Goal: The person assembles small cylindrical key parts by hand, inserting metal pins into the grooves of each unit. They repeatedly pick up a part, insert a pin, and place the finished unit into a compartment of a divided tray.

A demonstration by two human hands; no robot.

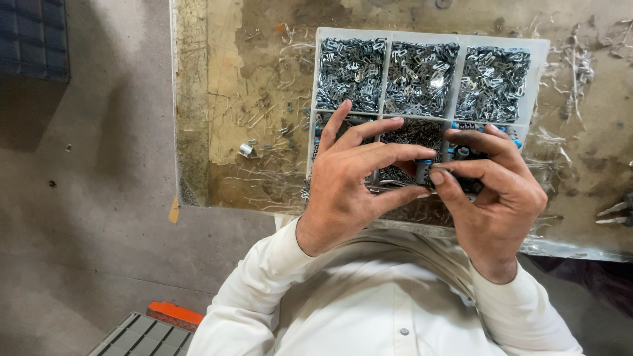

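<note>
My left hand (353,178) and my right hand (491,194) meet over the near half of a white compartment tray (541,49). Between their fingertips sits a small dark cylindrical part with a blue band (423,170); both hands pinch it, thumbs and forefingers closed around it. The tray's three far compartments hold heaps of small shiny metal clips (419,69). The near compartments hold more small dark and blue parts (461,126), mostly hidden behind my hands.
The tray rests on a worn, scratched workbench (244,99) littered with wire offcuts and a small metal piece (246,149). Grey concrete floor lies to the left. A grey crate (142,336) with an orange edge sits at the lower left. Metal prongs (616,212) show at the right edge.
</note>
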